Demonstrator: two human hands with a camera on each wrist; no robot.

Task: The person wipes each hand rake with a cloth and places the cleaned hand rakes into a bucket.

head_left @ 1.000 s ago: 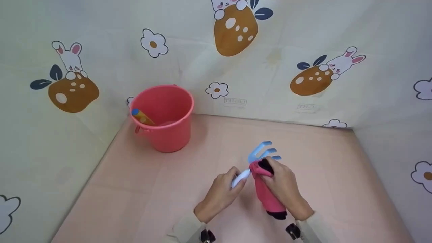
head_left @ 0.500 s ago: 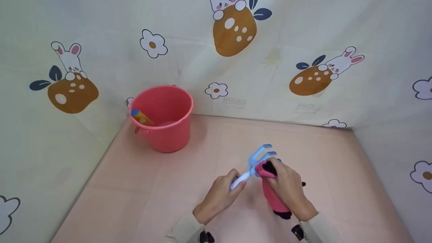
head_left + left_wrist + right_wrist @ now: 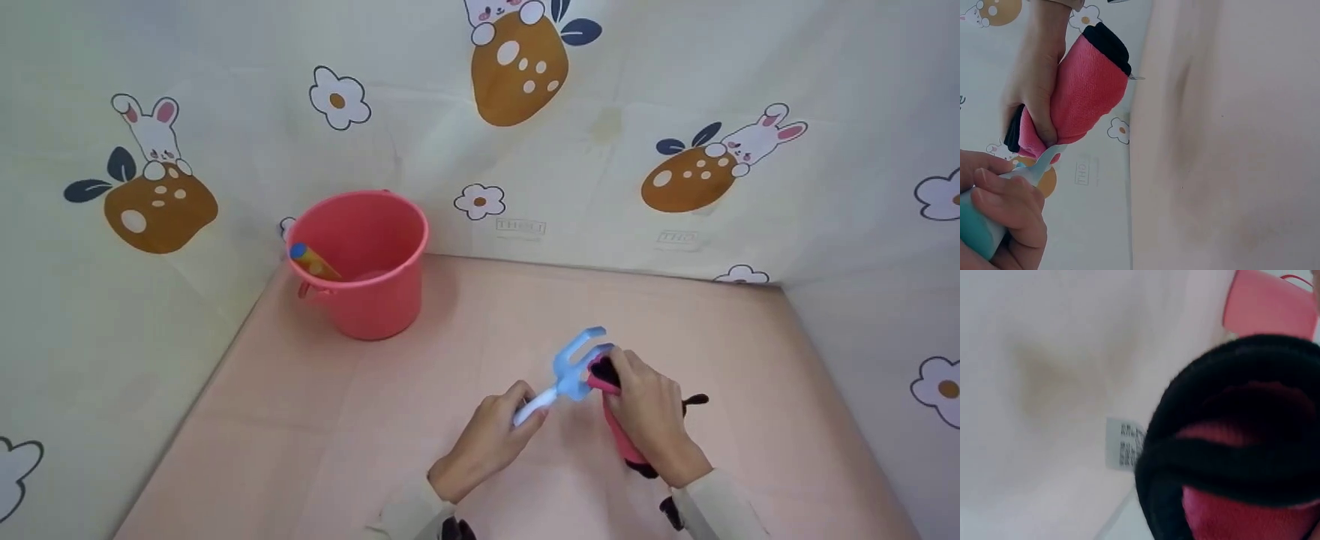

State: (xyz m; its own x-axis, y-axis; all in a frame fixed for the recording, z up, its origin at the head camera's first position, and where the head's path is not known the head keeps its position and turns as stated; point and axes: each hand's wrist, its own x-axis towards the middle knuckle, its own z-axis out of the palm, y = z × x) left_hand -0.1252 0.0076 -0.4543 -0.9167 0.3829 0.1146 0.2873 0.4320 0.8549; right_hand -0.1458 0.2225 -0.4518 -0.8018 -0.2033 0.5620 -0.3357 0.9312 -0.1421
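Note:
A light blue hand rake [image 3: 571, 371] with a white handle lies across the middle of the head view, tines pointing up and right. My left hand [image 3: 491, 431] holds it by the handle; the left wrist view shows the fingers curled round it and a teal part [image 3: 976, 225] at the handle's end. My right hand [image 3: 649, 401] grips a folded pink cloth [image 3: 1092, 84] with black edging, pressed against the rake's right-hand tines. Those tines are partly hidden by the cloth and fingers. In the right wrist view the black edging [image 3: 1252, 354] fills much of the frame.
A pink-red bucket [image 3: 379, 307] stands at the back left of the pale pink table [image 3: 337, 435]. A yellow item with a blue end [image 3: 315, 262] leans inside it. A white printed label [image 3: 1125, 444] shows beside the cloth. Patterned sheeting [image 3: 405, 150] encloses the back and sides.
My right hand has moved rightward with the cloth, from the rake's neck to its right-hand tines, baring the neck. The rake's head has dipped slightly; my left hand stays nearly in place.

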